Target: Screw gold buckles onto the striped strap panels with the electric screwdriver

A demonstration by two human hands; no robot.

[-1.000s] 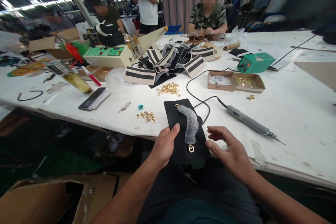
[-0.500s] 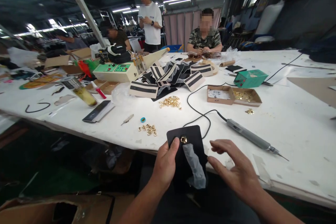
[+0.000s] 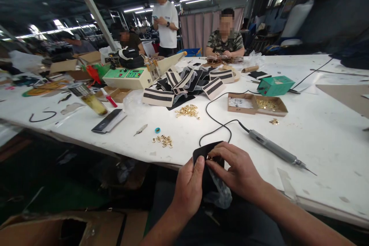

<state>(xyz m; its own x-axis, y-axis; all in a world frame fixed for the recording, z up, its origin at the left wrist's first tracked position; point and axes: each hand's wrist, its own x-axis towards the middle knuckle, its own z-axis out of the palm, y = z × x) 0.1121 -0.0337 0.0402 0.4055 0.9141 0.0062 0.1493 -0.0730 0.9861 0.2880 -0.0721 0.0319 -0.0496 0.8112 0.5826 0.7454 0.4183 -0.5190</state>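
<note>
At the near edge of the white table both hands grip a black leather piece. My left hand clasps its left side, thumb laid on the face. My right hand covers the right side, fingertips pinched at a small gold clasp near the top edge. A strip of clear plastic wrap hangs from the piece between the two hands. On the table just left of the piece lies a small cluster of gold clasps.
A grey electric screwdriver with black cable lies right of my hands. Farther back are a heap of gold hardware, striped bag panels, a cardboard tray, a green box and a green-topped machine. One person sits opposite; others stand behind.
The black piece has been drawn off the table toward me. My right hand, open beside it before, has closed onto its top edge at the gold clasp.
</note>
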